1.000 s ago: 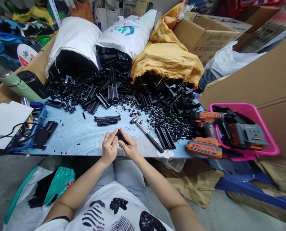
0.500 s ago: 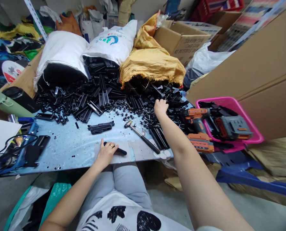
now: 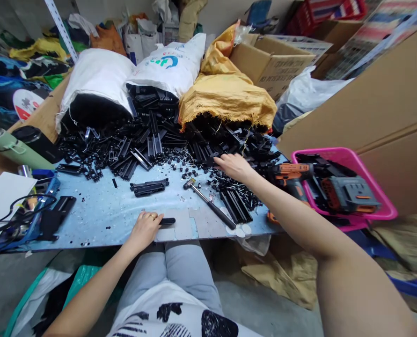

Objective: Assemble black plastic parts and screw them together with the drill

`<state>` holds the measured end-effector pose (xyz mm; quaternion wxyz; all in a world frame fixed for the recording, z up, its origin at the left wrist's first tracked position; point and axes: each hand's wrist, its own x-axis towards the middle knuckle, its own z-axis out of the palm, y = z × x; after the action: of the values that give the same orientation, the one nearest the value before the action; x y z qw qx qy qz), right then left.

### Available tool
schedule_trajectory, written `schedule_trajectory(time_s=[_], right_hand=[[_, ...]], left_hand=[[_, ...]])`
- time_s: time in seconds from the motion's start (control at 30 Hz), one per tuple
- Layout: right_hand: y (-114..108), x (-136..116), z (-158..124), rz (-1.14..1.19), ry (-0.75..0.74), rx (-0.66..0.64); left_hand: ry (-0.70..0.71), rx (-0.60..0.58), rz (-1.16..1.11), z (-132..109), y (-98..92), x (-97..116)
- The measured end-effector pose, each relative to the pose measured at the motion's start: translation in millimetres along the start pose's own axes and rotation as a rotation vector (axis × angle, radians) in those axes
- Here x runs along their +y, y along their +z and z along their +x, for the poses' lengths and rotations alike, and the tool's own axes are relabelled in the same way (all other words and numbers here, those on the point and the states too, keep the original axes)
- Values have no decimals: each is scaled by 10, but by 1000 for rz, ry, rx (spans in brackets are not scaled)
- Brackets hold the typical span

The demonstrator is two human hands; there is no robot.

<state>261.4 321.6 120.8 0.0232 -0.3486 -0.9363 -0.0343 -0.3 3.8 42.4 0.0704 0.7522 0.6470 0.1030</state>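
Observation:
My left hand [image 3: 145, 229] is closed around a narrow black plastic strip [image 3: 167, 221] at the table's front edge; most of the strip is under the fingers. Over the heap of small black parts [image 3: 222, 180] is my right hand [image 3: 234, 166], its fingertips pinched together. Dark parts lie right behind those fingertips, so what they hold cannot be made out. Between the hands lies a hammer [image 3: 211, 206], its head pointing away from me. A pair of joined black bars [image 3: 149, 187] rests beyond my left hand. Several black channel pieces [image 3: 236, 206] lie side by side right of the hammer.
White sacks [image 3: 98, 77] and a yellow sack [image 3: 229, 96] spill black parts across the table's back. An orange drill [image 3: 292, 174] lies beside a pink basket [image 3: 391, 210] on the right. A green bottle [image 3: 15, 150] and a blue tray [image 3: 52, 182] stand at left.
My right hand has shifted slightly left and nearer over the small parts. My left hand has moved a little left, and the strip under it has turned straighter. The view has shifted slightly.

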Motion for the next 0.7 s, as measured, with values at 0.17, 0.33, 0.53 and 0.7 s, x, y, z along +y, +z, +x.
schedule_trajectory(time_s=[0.17, 0.33, 0.53, 0.7], right_hand=[[63, -1221, -594, 51, -410, -251], [304, -1771, -1053, 118, -505, -286], [462, -1817, -1191, 252, -323, -293], [438, -1843, -1241, 279, -269, -277]], left_hand=[[6, -103, -131, 169, 34, 89], [34, -166, -170, 218, 2, 130], [0, -201, -153, 235, -101, 214], [20, -160, -145, 236, -88, 231]])
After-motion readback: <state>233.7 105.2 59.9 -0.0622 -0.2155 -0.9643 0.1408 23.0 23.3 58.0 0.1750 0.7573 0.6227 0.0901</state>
